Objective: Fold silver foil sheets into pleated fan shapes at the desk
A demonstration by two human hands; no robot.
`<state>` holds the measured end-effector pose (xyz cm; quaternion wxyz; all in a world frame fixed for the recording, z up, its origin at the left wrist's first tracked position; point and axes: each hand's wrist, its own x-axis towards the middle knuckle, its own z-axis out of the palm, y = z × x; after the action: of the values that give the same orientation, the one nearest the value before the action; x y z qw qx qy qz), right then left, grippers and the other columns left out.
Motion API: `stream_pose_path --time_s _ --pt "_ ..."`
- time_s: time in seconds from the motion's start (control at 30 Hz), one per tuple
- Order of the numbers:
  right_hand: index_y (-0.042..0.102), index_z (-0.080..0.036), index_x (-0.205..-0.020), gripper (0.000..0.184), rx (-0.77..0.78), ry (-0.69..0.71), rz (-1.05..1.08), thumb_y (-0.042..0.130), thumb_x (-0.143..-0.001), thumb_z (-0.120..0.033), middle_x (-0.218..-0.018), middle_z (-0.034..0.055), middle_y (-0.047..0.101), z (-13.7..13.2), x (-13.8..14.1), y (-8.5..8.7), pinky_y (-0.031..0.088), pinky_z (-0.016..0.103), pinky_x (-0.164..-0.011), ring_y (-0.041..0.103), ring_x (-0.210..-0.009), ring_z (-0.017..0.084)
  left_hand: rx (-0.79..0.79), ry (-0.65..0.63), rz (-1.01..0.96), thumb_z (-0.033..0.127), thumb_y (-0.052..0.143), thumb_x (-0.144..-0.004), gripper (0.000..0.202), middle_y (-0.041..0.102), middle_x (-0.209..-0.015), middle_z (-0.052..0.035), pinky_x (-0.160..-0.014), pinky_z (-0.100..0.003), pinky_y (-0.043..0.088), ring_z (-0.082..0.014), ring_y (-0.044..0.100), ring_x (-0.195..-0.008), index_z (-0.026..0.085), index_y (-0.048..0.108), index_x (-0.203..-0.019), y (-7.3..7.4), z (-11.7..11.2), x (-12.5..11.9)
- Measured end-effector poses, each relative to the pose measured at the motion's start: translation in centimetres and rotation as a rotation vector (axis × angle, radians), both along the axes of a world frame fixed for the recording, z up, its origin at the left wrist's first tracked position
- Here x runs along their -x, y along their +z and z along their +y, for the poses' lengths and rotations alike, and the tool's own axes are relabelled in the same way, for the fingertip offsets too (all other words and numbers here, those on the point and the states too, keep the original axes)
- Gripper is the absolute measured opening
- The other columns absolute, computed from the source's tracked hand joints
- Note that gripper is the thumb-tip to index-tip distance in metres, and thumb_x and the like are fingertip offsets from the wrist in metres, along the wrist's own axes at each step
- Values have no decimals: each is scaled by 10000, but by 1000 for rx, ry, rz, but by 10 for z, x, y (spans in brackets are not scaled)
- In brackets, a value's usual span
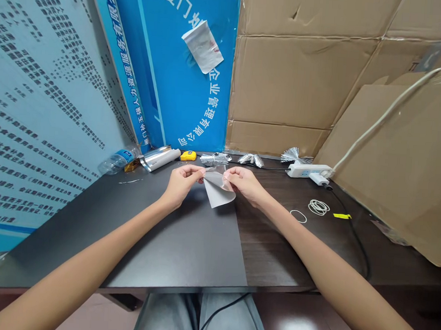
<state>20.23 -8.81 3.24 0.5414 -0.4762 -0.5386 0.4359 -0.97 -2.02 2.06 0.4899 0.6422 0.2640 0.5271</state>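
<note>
Over the middle of the table, a small white-grey sheet (218, 195) hangs between my two hands. Its lower edge curls, and a clear, shiny film layer shows along its top. My left hand (180, 183) pinches the upper left corner between thumb and fingers. At the upper right, my right hand (246, 185) grips the sheet the same way. I cannot tell whether the film and the sheet are joined. Just behind the hands lies a bundle of silver strips (213, 158).
Along the back stand a plastic bottle (120, 160), a silver-white roll (161, 160), a yellow tool (188, 156) and more silver bundles (252, 160). At right are a power strip (305, 170), white loops (318, 207), a yellow tag (342, 216), a black cable (356, 240) and cardboard (401, 146).
</note>
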Motion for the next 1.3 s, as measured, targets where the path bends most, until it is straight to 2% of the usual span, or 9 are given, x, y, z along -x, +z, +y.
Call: stream_pose_path --time_s 0.27,0.47,0.63,0.87,0.97,1.03,1.13,1.23,1.3 --pt "622 -214 -1034 471 -24 10 28 892 -711 -425 -815 19 717 -2 -3 1 524 310 -727 652 -778 178 12 -10 -38 467 885 -761 388 744 -896 -78 -810 -332 520 -186 643 -804 140 790 -948 -4 5 -1" --pt "672 -175 -768 415 43 55 16 861 -740 -543 -749 14 645 -2 -3 -4 495 287 -694 582 -696 132 67 -35 -122 446 908 -740 388 735 -908 -67 -847 -333 527 -163 628 -799 140 784 -945 -1 6 0" --pt "647 -183 -741 459 46 63 119 917 -669 -547 -718 -5 625 -2 -1 -3 472 297 -695 543 -669 125 54 -23 -111 438 898 -752 369 725 -879 -60 -833 -331 517 -164 622 -793 142 785 -940 0 7 1" --pt "606 -180 -719 465 12 121 102 895 -702 -544 -737 -3 625 -1 -4 -4 410 287 -704 527 -701 123 24 -3 -76 428 880 -754 338 738 -901 -77 -800 -337 513 -169 621 -773 144 779 -907 0 6 1" --pt "593 -179 -700 472 30 113 107 902 -689 -535 -730 -10 607 -1 -4 -4 401 276 -681 497 -675 111 39 -32 -66 430 833 -795 357 748 -980 -93 -867 -361 532 -186 653 -833 148 764 -1004 -2 8 1" --pt "596 -179 -692 462 41 103 129 913 -678 -514 -711 -20 583 -1 -5 -4 406 266 -665 474 -659 104 -40 -25 -34 401 758 -849 387 745 -1123 -116 -945 -389 533 -221 684 -966 166 730 -1155 -2 10 4" --pt "637 -174 -726 428 89 68 186 945 -647 -461 -726 -17 599 2 -7 -7 436 257 -660 493 -660 102 -405 37 156 271 674 -858 501 671 -1378 -141 -1094 -450 470 -284 630 -1249 200 651 -1352 2 12 13" --pt "702 -166 -813 420 132 80 246 965 -633 -440 -809 21 671 5 -9 -13 492 264 -684 576 -719 128 -792 7 453 191 683 -820 575 624 -1484 -138 -1216 -510 330 -334 525 -1419 216 654 -1394 10 11 22" --pt "731 -163 -861 414 145 111 269 961 -656 -439 -865 52 707 6 -9 -16 520 266 -691 617 -762 148 -888 -11 571 204 693 -834 541 631 -1486 -136 -1227 -534 292 -357 503 -1447 225 682 -1375 14 11 24"
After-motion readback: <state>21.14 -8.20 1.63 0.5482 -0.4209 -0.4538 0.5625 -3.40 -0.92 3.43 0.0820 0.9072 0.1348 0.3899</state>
